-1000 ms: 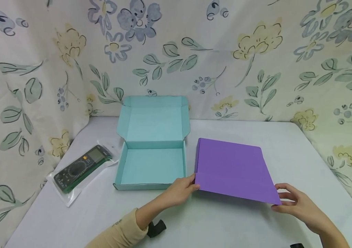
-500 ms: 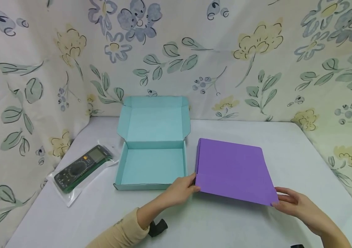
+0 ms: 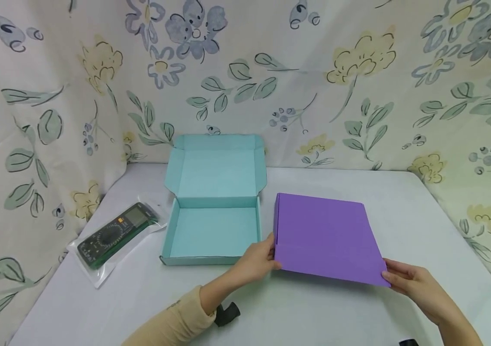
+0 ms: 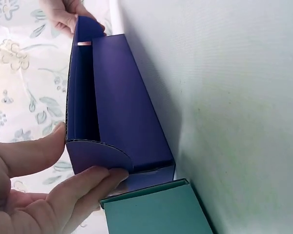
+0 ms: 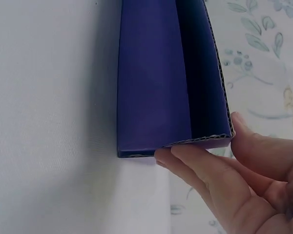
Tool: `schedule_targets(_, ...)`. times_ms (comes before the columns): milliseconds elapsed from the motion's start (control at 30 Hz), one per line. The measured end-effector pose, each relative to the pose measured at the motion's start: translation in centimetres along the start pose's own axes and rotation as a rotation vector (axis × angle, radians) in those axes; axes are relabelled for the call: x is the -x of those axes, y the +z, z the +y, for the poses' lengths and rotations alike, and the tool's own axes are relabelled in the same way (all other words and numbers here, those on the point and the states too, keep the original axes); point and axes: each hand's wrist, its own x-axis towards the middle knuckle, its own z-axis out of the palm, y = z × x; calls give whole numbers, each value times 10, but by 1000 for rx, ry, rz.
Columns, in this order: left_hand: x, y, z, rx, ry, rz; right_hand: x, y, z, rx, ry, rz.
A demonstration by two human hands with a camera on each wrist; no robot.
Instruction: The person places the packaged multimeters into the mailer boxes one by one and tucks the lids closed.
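A person's left hand (image 3: pixel 250 262) and right hand (image 3: pixel 416 288) pinch the near corners of a purple cardboard mailer box (image 3: pixel 325 235), lying between them, lid partly raised, on a white table (image 3: pixel 310 317) beside an open turquoise box (image 3: pixel 215 233) and a bagged digital multimeter (image 3: pixel 113 235).

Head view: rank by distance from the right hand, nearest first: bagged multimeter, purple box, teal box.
1. Purple box: in contact, its near right corner pinched by the right hand.
2. Teal box: lid open, just left of the first.
3. Bagged multimeter: farthest left, beyond the second.
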Motion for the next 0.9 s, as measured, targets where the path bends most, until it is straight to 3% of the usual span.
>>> schedule_targets(100,-3,3,1,-52,6,35,-2,2,-2,33,7,41)
schedule_targets(233,-7,5,3,-196,9,70,-6,2,-5,112,3,86)
schedule_targets(400,-12,4,6,-318,-9,57,-11,-7,-7,283,-34,74)
schedule_targets(533,-23,-2,5,-240,-12,27,-18,-18,-7,270,-79,15)
schedule_targets(700,-36,-7,-2,-62,-129,7,-28,-22,-1,74,-130,-94)
schedule_targets(800,-39,-6,-4,-9,-186,5,-34,-21,3,-26,-137,-160)
schedule_targets(900,-42,-6,-2,13,-195,-13,-38,-21,3,-56,-113,-186)
